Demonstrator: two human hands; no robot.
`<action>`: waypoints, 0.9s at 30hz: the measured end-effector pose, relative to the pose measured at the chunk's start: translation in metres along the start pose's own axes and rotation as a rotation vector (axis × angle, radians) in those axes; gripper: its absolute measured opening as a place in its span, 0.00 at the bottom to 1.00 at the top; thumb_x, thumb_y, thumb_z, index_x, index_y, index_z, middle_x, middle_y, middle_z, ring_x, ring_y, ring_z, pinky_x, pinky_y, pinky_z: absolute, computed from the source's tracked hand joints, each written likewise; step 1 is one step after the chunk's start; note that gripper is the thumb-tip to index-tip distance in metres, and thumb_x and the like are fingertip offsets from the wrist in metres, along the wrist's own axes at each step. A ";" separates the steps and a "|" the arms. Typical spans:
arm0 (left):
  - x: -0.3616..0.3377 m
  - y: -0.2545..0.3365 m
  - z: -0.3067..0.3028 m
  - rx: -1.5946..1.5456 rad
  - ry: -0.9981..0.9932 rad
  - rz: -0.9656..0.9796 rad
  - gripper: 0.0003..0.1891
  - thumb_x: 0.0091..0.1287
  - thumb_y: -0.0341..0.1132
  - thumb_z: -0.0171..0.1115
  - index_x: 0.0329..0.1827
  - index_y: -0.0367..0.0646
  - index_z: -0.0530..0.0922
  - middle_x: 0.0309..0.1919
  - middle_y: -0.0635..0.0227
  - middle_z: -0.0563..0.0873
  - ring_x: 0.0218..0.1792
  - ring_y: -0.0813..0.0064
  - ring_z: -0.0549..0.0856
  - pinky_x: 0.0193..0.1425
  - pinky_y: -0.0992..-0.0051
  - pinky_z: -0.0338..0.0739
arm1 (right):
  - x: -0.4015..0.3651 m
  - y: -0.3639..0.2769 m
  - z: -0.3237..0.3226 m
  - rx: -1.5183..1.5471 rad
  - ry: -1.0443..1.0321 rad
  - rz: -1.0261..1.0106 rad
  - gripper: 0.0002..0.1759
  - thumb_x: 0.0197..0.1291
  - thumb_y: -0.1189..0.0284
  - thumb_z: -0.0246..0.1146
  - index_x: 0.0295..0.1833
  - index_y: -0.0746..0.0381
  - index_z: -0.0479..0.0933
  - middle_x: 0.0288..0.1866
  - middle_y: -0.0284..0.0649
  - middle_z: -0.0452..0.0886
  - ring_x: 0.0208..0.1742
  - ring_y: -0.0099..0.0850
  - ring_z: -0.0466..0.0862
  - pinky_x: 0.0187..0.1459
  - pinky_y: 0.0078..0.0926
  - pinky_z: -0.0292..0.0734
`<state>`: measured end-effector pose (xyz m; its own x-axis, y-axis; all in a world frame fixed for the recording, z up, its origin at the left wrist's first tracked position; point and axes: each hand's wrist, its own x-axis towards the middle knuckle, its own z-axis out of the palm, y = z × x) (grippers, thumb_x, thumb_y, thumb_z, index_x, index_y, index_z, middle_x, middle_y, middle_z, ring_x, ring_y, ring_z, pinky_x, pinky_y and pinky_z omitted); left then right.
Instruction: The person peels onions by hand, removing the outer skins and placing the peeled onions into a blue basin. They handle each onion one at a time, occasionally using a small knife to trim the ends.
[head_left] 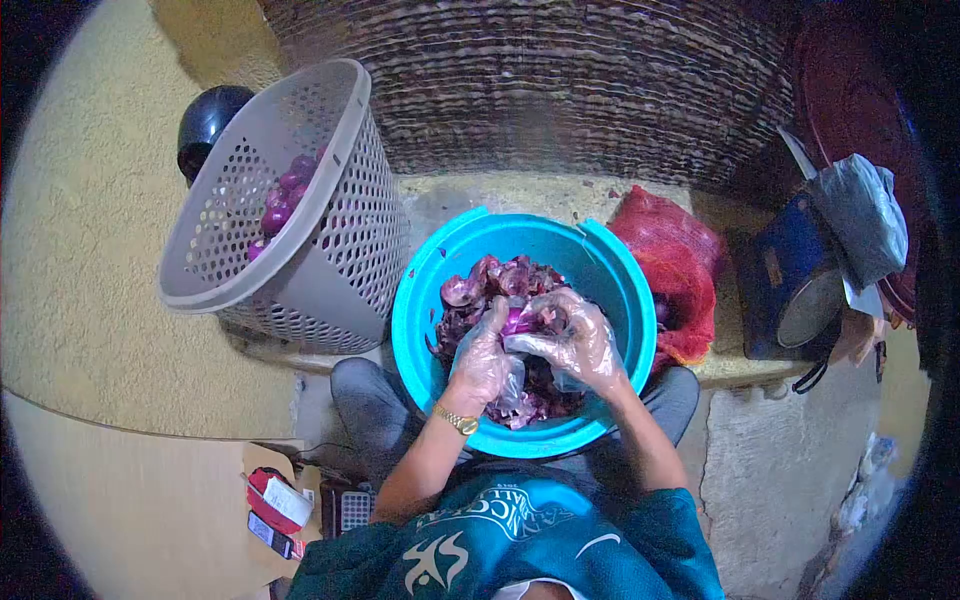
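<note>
A low, pale concrete ledge (pixel 560 192) runs left to right below a woven wall. 3 things sit on it: a grey perforated basket (pixel 300 250), tilted, at the left end; a red mesh sack (pixel 670 260) right of centre; and a dark blue tin (pixel 790 270) at the right end. A turquoise basin (pixel 420 300) overlaps the front edge; whether it rests there is unclear.

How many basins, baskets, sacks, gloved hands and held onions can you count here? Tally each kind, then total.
Basin: 1
Basket: 1
Sack: 1
Gloved hands: 2, left hand and right hand
Onion held in both: 1
Total: 6
</note>
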<state>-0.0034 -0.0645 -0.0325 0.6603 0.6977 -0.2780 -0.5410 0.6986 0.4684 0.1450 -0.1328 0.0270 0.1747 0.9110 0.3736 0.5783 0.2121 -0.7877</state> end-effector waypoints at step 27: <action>0.006 0.003 -0.010 -0.097 0.040 0.123 0.16 0.75 0.47 0.58 0.55 0.45 0.79 0.43 0.67 0.87 0.42 0.68 0.86 0.51 0.67 0.84 | -0.012 -0.012 0.003 0.208 -0.063 0.271 0.10 0.58 0.75 0.74 0.45 0.62 0.83 0.39 0.31 0.84 0.42 0.19 0.78 0.47 0.27 0.76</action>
<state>-0.0060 -0.0569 -0.0409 0.5662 0.7830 -0.2574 -0.6651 0.6185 0.4184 0.1339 -0.1453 0.0306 0.2464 0.9627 0.1118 0.3422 0.0215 -0.9394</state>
